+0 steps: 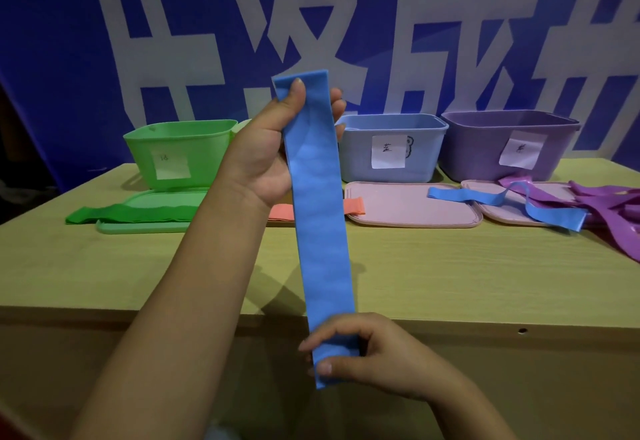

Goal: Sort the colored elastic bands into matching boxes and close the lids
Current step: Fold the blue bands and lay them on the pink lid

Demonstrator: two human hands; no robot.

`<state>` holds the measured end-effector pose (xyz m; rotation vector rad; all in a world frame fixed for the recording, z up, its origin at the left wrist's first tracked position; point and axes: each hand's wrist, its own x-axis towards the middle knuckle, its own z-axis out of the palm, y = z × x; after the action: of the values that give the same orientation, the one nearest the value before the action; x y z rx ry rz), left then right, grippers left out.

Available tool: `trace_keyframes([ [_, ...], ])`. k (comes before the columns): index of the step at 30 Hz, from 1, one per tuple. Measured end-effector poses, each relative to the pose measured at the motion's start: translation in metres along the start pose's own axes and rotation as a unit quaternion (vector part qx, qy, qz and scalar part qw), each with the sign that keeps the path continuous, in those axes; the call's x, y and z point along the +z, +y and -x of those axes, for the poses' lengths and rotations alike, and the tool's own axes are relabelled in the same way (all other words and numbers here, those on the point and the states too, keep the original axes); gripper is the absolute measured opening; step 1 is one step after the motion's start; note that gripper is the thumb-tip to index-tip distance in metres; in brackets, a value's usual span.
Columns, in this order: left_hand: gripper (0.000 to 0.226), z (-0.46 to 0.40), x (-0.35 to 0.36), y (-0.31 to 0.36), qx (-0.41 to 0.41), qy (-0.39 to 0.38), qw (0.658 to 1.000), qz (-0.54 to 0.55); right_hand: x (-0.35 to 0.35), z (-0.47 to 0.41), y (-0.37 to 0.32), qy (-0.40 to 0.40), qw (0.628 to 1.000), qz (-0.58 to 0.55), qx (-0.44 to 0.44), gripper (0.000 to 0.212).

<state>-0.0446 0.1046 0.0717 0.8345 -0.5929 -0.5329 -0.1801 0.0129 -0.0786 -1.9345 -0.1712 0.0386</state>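
A long blue elastic band (pixel 320 218) is stretched flat and upright in front of me. My left hand (pixel 273 141) pinches its top end and my right hand (pixel 363 353) pinches its bottom end. Behind stand three open boxes: green (pixel 176 152), light blue (pixel 391 148) and purple (pixel 502 145), each with a white label. A second blue band (pixel 512 204) lies across the pink lids. Purple bands (pixel 609 207) are heaped at the right, a green band (pixel 131 212) lies on the green lid, and an orange band (pixel 353 205) shows behind the held one.
A green lid (pixel 138 226) lies in front of the green box. Two pink lids (pixel 412 204) (pixel 491 209) lie in front of the blue and purple boxes. The wooden table's front edge (pixel 485 318) runs near my right hand. A blue banner hangs behind.
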Motion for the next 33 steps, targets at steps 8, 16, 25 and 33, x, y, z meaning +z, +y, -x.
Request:
trace_keyframes([
  [8, 0.023, -0.003, 0.005, 0.009, 0.037, -0.01, 0.999, 0.001, 0.001, 0.012, 0.004, 0.022, 1.0, 0.015, 0.017, 0.024],
  [16, 0.034, 0.005, 0.028, 0.003, 0.024, -0.045, 0.998, -0.023, -0.004, 0.027, 0.004, 0.003, 0.998, 0.041, 0.051, 0.027],
  [25, 0.036, 0.027, 0.037, -0.021, -0.016, -0.052, 0.998, 0.025, -0.061, 0.078, -0.011, 0.015, 0.989, 0.132, 0.065, 0.011],
  [33, 0.025, 0.015, 0.03, -0.052, -0.044, -0.037, 0.998, 0.006, -0.195, 0.077, 0.002, 0.431, 0.817, 0.242, 0.298, 0.047],
])
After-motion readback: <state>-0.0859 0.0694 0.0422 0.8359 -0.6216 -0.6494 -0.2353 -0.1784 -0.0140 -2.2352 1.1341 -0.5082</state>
